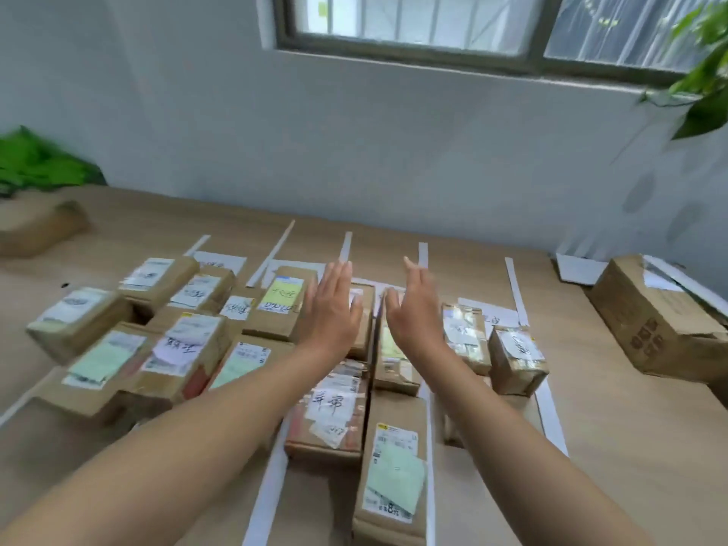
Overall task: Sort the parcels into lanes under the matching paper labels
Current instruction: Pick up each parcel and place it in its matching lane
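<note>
Several brown cardboard parcels lie in lanes marked by white paper strips (516, 291) on the wooden table (614, 407). My left hand (333, 309) and my right hand (413, 309) are stretched out flat, palms facing each other, above the far parcels of the middle lanes, and hold nothing. Between and below them are a parcel with a handwritten white label (329, 411) and a long parcel with a pale green label (392, 474). A parcel with a yellow label (279, 303) sits just left of my left hand. Paper lane labels (218, 262) lie at the far end, partly covered.
A large brown box (654, 321) lies at the right by the wall. Another brown parcel (37, 226) sits far left under green leaves (35, 163). A plant (705, 69) hangs at the upper right. The wall and a window lie behind the table.
</note>
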The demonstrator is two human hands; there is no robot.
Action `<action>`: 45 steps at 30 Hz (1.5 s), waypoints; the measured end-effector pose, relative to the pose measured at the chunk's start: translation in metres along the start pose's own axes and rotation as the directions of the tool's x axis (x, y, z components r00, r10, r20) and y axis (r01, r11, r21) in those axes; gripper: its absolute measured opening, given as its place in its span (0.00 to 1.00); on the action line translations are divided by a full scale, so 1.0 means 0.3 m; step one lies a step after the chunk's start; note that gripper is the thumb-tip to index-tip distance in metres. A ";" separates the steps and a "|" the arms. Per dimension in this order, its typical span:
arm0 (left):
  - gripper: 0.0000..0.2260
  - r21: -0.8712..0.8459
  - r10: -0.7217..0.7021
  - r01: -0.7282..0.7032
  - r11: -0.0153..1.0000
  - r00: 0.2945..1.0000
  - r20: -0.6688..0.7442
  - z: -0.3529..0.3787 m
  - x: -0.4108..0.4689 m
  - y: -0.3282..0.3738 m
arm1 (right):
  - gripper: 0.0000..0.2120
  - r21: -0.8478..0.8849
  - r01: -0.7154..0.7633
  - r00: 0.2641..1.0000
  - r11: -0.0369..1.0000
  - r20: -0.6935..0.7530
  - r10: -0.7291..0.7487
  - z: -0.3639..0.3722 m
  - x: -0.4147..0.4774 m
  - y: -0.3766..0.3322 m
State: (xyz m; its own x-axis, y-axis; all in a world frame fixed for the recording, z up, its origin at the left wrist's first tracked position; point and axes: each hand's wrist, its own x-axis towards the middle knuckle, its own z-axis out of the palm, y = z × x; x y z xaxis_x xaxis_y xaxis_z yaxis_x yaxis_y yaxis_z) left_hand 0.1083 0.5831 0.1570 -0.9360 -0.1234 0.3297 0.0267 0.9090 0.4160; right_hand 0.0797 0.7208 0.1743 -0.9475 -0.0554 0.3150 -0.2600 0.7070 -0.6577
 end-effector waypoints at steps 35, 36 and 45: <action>0.26 0.409 -0.452 0.566 0.716 0.822 -0.346 -1.349 -0.584 -2.262 | 0.34 0.130 0.541 0.705 0.831 0.469 -0.532 1.733 -0.335 -1.869; 0.27 0.415 -0.449 0.556 0.721 0.830 -0.332 -1.348 -0.553 -2.301 | 0.34 0.127 0.520 0.716 0.845 0.475 -0.512 1.766 -0.297 -1.882; 0.26 0.398 -0.416 0.445 0.802 0.895 -0.163 -1.293 -0.292 -2.638 | 0.35 0.062 0.413 0.778 0.909 0.495 -0.387 2.027 -0.113 -1.951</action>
State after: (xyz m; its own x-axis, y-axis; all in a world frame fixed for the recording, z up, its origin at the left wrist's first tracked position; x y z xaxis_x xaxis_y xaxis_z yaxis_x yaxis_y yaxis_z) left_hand 0.3054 -0.2798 0.1276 -0.7912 -0.5534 0.2602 -0.5353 0.8325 0.1431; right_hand 0.1506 -0.1198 0.1323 -0.7283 -0.6661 0.1609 -0.6392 0.5759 -0.5097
